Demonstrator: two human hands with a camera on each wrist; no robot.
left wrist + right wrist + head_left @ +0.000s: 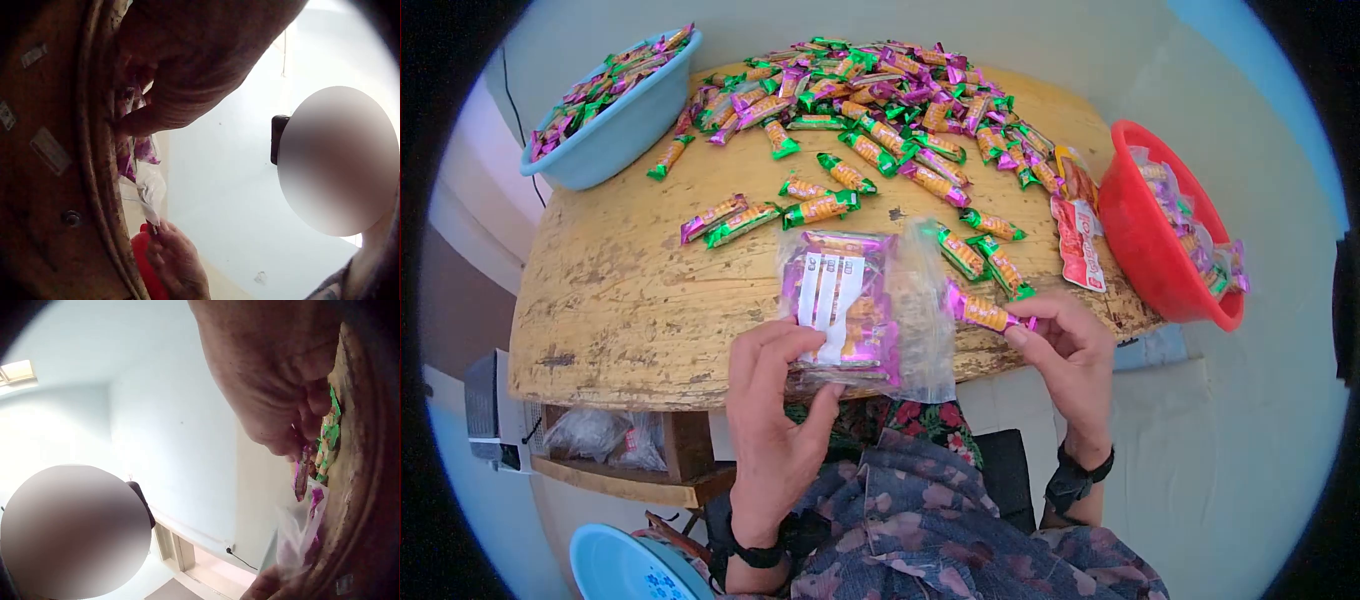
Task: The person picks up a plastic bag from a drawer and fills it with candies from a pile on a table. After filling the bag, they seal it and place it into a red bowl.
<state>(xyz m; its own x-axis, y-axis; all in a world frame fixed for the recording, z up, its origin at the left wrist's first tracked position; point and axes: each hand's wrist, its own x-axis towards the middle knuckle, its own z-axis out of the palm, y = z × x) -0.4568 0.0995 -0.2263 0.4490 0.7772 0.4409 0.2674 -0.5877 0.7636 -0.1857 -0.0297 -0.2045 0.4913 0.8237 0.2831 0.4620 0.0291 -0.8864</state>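
My left hand (775, 425) grips the near left side of a clear plastic bag (925, 350), fingers on top and thumb at the lower edge. The bag lies flat at the table's front edge, with purple-wrapped snack bars (885, 325) inside and a white printed label (830, 300) on it. Its loose, unfilled end points right. Just beyond that end, my right hand (1072, 345) pinches one purple-and-orange snack bar (980, 310) by its right end between thumb and forefinger. In the right wrist view this snack bar (302, 478) hangs from the fingertips beside the bag's plastic (294, 537).
Loose snack bars (870, 100) heap at the back of the worn yellow table (620, 310), several scattered nearer. A full blue basin (630, 125) stands back left. A red basin (1145, 240) with filled bags is at the right edge, beside a red-and-white packet (1077, 245).
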